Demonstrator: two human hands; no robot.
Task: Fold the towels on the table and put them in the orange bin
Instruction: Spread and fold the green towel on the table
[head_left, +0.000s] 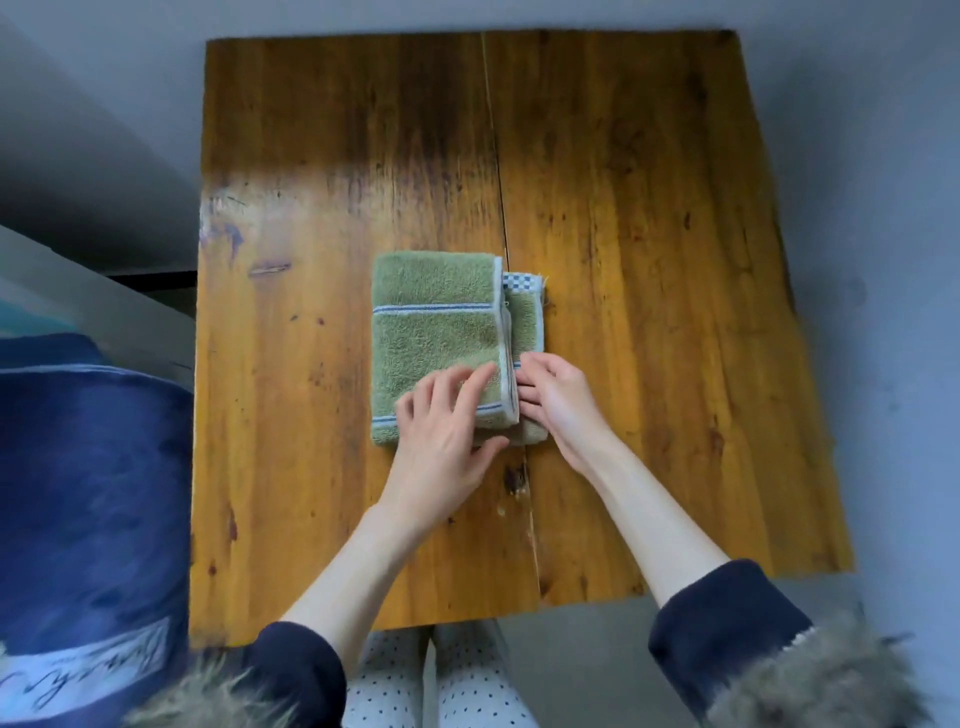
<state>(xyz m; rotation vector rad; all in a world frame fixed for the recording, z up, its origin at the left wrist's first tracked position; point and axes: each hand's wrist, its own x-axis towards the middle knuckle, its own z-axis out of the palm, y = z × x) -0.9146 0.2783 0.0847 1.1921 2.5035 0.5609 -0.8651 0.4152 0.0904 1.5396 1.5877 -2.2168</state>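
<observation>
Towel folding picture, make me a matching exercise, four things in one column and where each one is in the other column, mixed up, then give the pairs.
Things:
1. green towel
2. left hand
3. right hand
4. blue bag

Places:
A. beside the table, at its left edge
B. folded, lying in the middle of the table
C. fingers at the towel's right edge
D. fingers resting on top of the towel's near corner

Pairs: 1-B, 2-D, 3-C, 4-A
</observation>
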